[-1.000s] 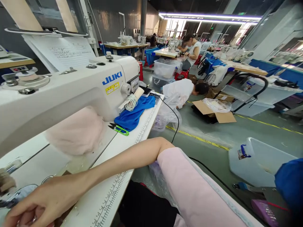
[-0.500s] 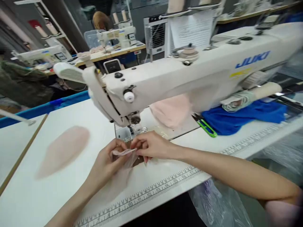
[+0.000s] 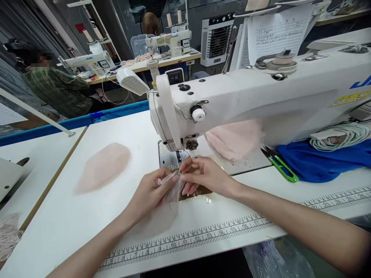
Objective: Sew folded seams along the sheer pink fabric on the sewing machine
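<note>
Just in front of the sewing machine's needle, my left hand [image 3: 152, 191] pinches a sheer pale pink fabric piece [image 3: 171, 200] between thumb and fingers. The fabric's lower part hangs down over the white table. My right hand [image 3: 207, 175] is closed at the fabric's upper edge, its thumb and forefinger pressed together there and the other fingers curled. Both hands nearly touch. Behind them stands the white sewing machine [image 3: 237, 96], its presser foot [image 3: 179, 155] close above my fingertips. My fingers partly hide the needle plate and a brown patch on the table.
Left lies a flat pink fabric piece [image 3: 104, 168]. More pink fabric [image 3: 236, 141] is bunched under the machine arm. Green-handled thread snips [image 3: 281, 166], blue cloth [image 3: 315, 162] and coiled pale cord [image 3: 339, 137] lie right. A ruler strip [image 3: 185, 243] runs along the front edge. A person [image 3: 58, 87] sits beyond.
The camera view has swung left, so the machine and table appear farther right. Both hands stay together at the fabric edge, with the left-hand fold now tilted more steeply.
</note>
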### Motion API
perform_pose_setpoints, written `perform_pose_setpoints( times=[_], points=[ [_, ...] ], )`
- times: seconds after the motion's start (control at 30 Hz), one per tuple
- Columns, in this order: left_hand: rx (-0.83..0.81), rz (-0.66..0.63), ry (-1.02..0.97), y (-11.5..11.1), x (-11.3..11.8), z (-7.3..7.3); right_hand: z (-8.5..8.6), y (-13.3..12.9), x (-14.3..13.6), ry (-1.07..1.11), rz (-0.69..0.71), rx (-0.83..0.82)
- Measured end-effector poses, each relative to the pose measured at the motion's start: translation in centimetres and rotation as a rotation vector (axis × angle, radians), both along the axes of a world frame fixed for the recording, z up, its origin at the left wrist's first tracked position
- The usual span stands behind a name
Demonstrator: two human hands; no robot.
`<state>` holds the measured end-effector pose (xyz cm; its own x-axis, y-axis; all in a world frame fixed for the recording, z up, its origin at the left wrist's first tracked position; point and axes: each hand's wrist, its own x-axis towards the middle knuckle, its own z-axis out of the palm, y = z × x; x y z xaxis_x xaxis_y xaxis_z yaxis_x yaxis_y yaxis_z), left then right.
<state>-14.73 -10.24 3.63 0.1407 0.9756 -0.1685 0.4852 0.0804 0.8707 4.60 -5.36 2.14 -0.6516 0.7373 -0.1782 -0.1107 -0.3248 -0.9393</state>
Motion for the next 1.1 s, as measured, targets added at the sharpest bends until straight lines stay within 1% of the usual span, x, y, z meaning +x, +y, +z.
perform_pose_setpoints(
  times=[0.07,0.17,0.27,0.33,0.37,0.4,0.47,0.57,0.63,0.7,0.8,0.93,1.03,1.1],
  points=[
    [0.062,0.019,0.004,0.0,0.0,-0.1,0.2,0.0,0.0,-0.003,0.006,-0.018],
    [0.222,0.025,0.045,-0.3,0.2,-0.3,0.6,-0.2,-0.1,-0.041,0.049,-0.035],
    [0.465,-0.009,0.172,-0.9,0.5,-0.5,0.9,-0.4,-0.2,-0.085,0.117,0.032],
    [0.641,-0.034,0.256,-1.2,0.7,-0.4,0.8,-0.4,-0.2,-0.082,0.134,0.078],
    [0.703,-0.038,0.281,-1.3,0.7,-0.3,0.8,-0.3,-0.2,-0.081,0.136,0.087],
    [0.73,-0.033,0.296,-1.4,0.7,-0.3,0.7,-0.3,-0.1,-0.083,0.132,0.088],
    [0.691,-0.004,0.292,-1.4,0.7,-0.1,0.6,-0.1,0.0,-0.093,0.124,0.078],
    [0.546,0.042,0.217,-1.2,0.6,-0.2,0.5,0.0,0.1,-0.044,0.11,0.054],
    [0.474,0.057,0.162,-1.0,0.6,-0.2,0.5,-0.1,0.0,-0.009,0.074,0.055],
    [0.425,0.066,0.131,-1.0,0.6,-0.2,0.6,-0.1,0.0,-0.018,0.012,0.079],
    [0.409,0.046,0.122,-1.0,0.6,-0.2,0.6,-0.2,-0.1,-0.045,-0.043,0.087],
    [0.423,-0.008,0.125,-0.9,0.6,-0.1,0.6,-0.3,-0.1,0.018,-0.014,0.032],
    [0.391,0.006,0.108,-0.8,0.5,0.0,0.5,-0.5,0.0,0.038,-0.018,0.037],
    [0.37,0.02,0.088,-0.7,0.5,0.1,0.5,-0.6,0.0,0.02,-0.036,0.078]
  ],
)
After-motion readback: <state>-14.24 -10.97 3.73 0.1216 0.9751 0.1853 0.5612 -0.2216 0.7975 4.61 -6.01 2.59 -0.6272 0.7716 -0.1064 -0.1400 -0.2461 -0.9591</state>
